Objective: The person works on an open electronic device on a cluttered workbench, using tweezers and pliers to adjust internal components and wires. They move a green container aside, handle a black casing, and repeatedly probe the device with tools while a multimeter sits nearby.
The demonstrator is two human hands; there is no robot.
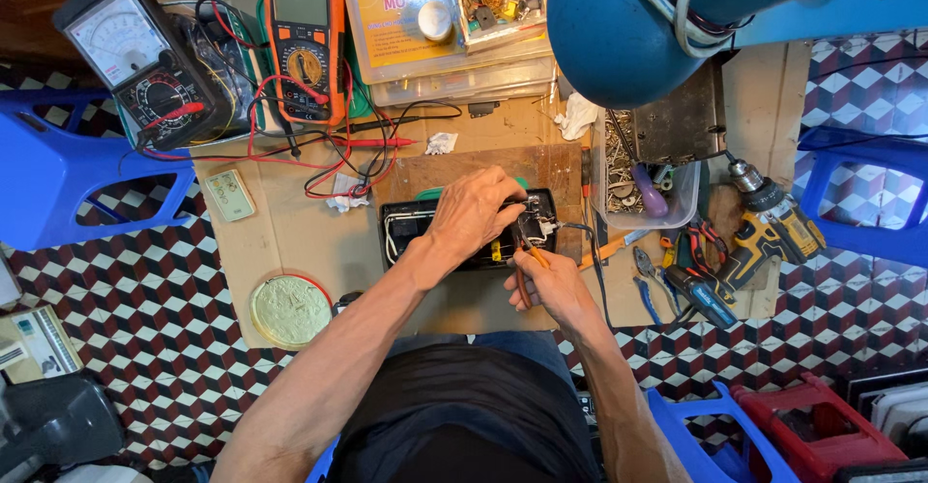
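An opened black device case with wires and small parts inside lies on a wooden board in front of me. My left hand reaches over the case and pinches a small black component at its right end. My right hand sits just below it, gripping orange-handled pliers whose tip points up at that component. A black cable runs from the component off to the right.
Two multimeters with red and black leads stand at the back left. A clear tub of hardware, a cordless drill, loose pliers, a round tin, blue stools and a blue lamp shade surround the board.
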